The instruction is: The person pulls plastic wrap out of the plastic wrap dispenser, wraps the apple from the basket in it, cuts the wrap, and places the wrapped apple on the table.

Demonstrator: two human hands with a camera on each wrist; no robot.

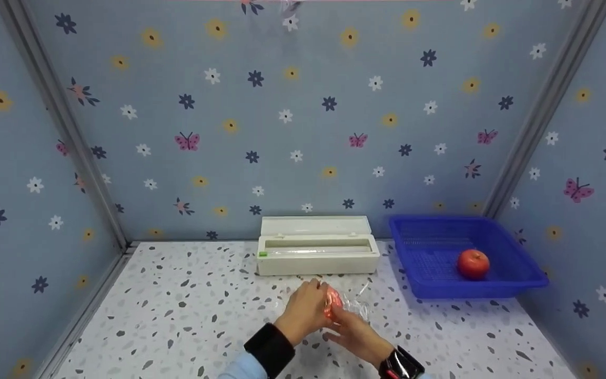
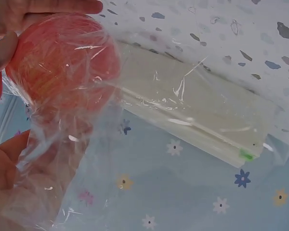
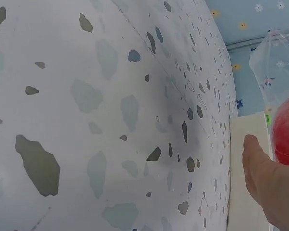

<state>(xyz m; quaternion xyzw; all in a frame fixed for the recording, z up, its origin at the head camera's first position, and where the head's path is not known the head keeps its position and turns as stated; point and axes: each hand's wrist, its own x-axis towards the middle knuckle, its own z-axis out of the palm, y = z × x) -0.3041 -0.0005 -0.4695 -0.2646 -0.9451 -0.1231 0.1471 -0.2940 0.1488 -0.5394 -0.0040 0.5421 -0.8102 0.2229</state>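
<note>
The left hand [image 1: 305, 310] and right hand [image 1: 358, 337] are gripping a wrapped apple [image 1: 333, 300] with their fingers. Behind, a white box [image 1: 317, 266] is sitting; a blue basket [image 1: 471, 291] is holding another apple [image 1: 473, 264].

Free tabletop [image 1: 177, 316] leftward, white box [image 1: 317, 266] ahead

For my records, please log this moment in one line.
left hand, right hand: hold red round fruit in clear plastic film; white rectangular box: open; blue plastic basket: red apple
</note>
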